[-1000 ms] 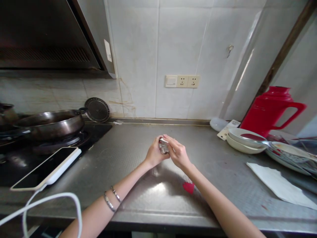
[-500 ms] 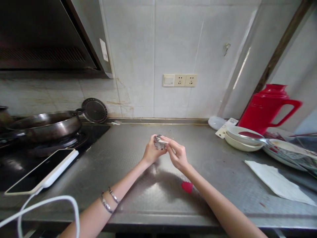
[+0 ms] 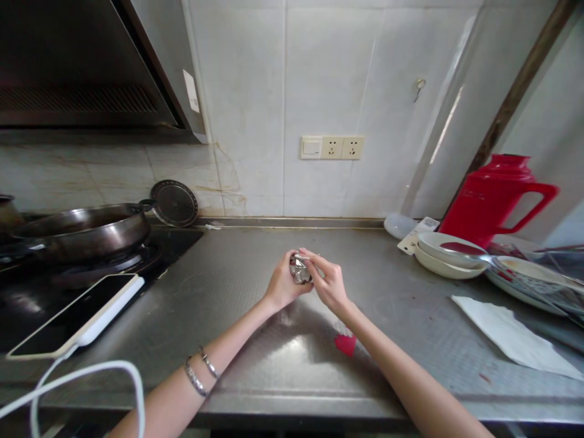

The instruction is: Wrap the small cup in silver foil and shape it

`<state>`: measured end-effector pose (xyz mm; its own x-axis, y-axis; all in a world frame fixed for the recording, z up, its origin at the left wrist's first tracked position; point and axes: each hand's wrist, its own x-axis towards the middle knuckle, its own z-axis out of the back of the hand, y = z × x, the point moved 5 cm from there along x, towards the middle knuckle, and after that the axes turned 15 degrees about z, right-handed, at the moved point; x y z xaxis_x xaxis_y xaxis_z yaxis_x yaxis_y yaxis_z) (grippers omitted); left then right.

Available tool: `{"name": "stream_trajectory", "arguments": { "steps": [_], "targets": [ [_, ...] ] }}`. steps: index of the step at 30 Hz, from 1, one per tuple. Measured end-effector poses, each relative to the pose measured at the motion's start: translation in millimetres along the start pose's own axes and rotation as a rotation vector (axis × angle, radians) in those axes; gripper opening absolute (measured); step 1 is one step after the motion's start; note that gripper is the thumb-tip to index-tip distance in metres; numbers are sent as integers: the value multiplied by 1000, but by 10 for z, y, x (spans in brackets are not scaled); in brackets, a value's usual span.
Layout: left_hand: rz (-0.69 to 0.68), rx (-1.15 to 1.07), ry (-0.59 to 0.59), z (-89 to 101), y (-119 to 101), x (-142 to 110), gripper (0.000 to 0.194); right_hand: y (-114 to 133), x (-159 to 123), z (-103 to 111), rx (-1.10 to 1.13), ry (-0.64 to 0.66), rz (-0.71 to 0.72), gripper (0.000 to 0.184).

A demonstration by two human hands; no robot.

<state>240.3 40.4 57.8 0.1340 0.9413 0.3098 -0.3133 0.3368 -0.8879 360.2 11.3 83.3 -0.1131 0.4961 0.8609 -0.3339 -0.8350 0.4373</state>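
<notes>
Over the middle of the metal counter [image 3: 219,328], my left hand [image 3: 282,285] is wrapped round a small, round, silvery thing [image 3: 301,271] with a shiny, foil-like top. Its exact kind is not clear. My right hand [image 3: 329,282] is closed in a pinch at the top of it, and its fingertips meet a pale edge there. The fingers of both hands hide much of the thing. Below them, close to my right forearm, a small red piece [image 3: 345,344] lies on the counter.
A steel pan [image 3: 100,234] stands on the stove at left, with a phone [image 3: 75,316] and white cable [image 3: 109,365] nearer me. At right are a red thermos [image 3: 488,198], stacked bowls [image 3: 449,264], a patterned plate [image 3: 529,280] and a white paper sheet [image 3: 513,331].
Both hands and the silvery thing have shifted slightly right and down. Its top has turned, and the white strip at my right fingertips now shows less.
</notes>
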Motion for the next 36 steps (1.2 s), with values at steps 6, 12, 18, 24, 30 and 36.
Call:
{"name": "stream_trajectory", "arguments": {
  "steps": [6,12,18,24,30,36],
  "targets": [
    [88,-156,37,-37,62,35,71,26,2,11,-30,13,55,28],
    [245,-262,37,0,120,64,70,125,-9,-13,-40,36,184,28],
    [297,-277,45,49,170,105,69,165,-20,-41,-42,72,233,28],
    [189,-63,-57,58,116,94,70,47,17,61,-111,-67,103,27],
    [136,153,-73,26,13,20,61,70,6,-44,-194,132,306,27],
    [190,124,-66,82,8,35,58,227,-3,-82,-255,166,415,28]
  ]
}}
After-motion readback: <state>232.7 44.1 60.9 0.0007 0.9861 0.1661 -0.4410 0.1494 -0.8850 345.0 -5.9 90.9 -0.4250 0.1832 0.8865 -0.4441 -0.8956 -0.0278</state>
